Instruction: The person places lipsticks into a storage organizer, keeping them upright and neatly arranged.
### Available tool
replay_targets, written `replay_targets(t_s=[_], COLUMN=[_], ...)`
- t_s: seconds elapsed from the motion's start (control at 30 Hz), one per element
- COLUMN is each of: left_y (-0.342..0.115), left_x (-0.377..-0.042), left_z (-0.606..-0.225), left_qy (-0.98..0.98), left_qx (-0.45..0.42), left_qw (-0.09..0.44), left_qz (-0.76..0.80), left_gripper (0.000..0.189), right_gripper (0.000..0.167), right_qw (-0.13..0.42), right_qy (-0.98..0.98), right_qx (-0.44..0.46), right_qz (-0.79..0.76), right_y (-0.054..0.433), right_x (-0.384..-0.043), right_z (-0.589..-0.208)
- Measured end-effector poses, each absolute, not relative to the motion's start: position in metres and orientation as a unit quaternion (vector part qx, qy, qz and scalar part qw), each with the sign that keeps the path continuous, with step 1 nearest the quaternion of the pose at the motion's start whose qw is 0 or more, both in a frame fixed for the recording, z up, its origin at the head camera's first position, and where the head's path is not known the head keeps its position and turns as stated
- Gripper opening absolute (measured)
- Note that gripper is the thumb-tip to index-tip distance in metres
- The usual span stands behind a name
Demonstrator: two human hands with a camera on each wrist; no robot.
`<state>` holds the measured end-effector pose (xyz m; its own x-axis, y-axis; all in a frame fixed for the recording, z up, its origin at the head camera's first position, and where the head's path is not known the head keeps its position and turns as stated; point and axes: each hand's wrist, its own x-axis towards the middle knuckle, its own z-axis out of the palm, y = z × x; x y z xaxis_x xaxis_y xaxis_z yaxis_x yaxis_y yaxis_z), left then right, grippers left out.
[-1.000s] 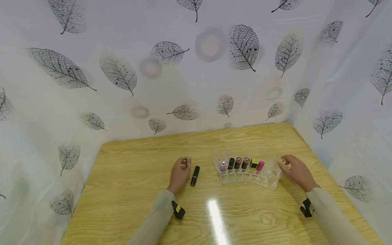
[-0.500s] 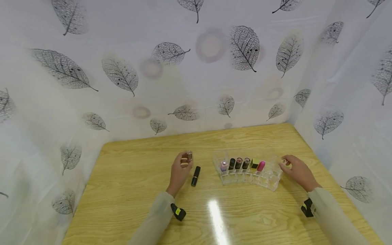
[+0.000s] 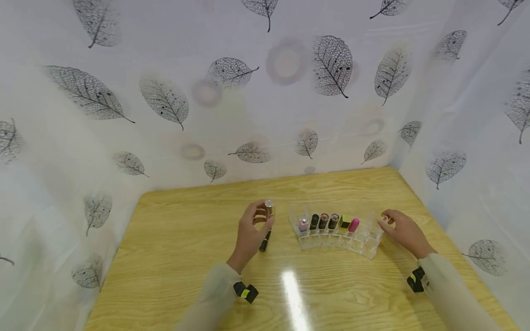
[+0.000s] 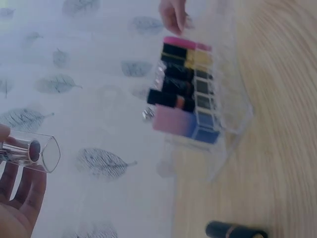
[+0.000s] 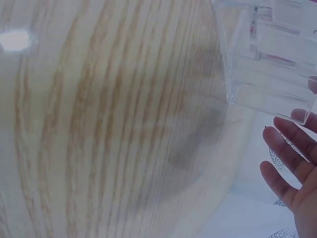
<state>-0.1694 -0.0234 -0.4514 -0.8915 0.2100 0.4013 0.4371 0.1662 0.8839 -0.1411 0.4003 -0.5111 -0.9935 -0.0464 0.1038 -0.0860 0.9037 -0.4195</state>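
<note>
My left hand (image 3: 250, 232) holds a lipstick tube (image 3: 269, 208) above the table between thumb and fingers. In the left wrist view its clear case (image 4: 45, 151) shows a metallic inner part. Beneath that hand a black lipstick (image 3: 265, 242) lies on the table, partly hidden. My right hand (image 3: 406, 233) grips the right end of a clear lipstick organizer (image 3: 368, 250) with thumb and index finger; its other fingers spread loosely in the right wrist view. Standing in the organizer are a pink-and-blue tube (image 3: 303, 225), several dark tubes (image 3: 323, 221), a black-and-gold one (image 3: 344, 223) and a magenta one (image 3: 354, 225).
The wooden table (image 3: 186, 257) reaches back to a white curtain (image 3: 248, 115) printed with grey leaves. More curtain hangs at both sides. A bright light reflection falls on the tabletop in front of the organizer.
My left hand has risen and moved right with the lipstick tube, and now partly covers the black lipstick on the table. The right hand has stayed at the organizer's end.
</note>
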Motion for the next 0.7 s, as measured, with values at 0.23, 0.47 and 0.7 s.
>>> replay_targets(t_s=[0.23, 0.47, 0.7], left_y=[-0.014, -0.011, -0.011], left_x=[-0.157, -0.153, -0.151], left_z=[-0.443, -0.439, -0.439], left_qy=[-0.75, -0.753, -0.753], left_qx=[-0.247, -0.263, -0.275], left_qw=[0.104, 0.101, 0.099], left_qz=[-0.604, -0.595, -0.59], left_gripper=[0.035, 0.035, 0.034], right_gripper=[0.044, 0.035, 0.032], right_qw=[0.029, 0.119, 0.218], right_qy=[-0.977, -0.976, -0.954], right_qx=[0.031, 0.04, 0.082], right_qz=[0.208, 0.177, 0.188], right_y=[0.403, 0.391, 0.349], right_x=[-0.143, -0.142, -0.137], right_z=[-0.508, -0.485, -0.439])
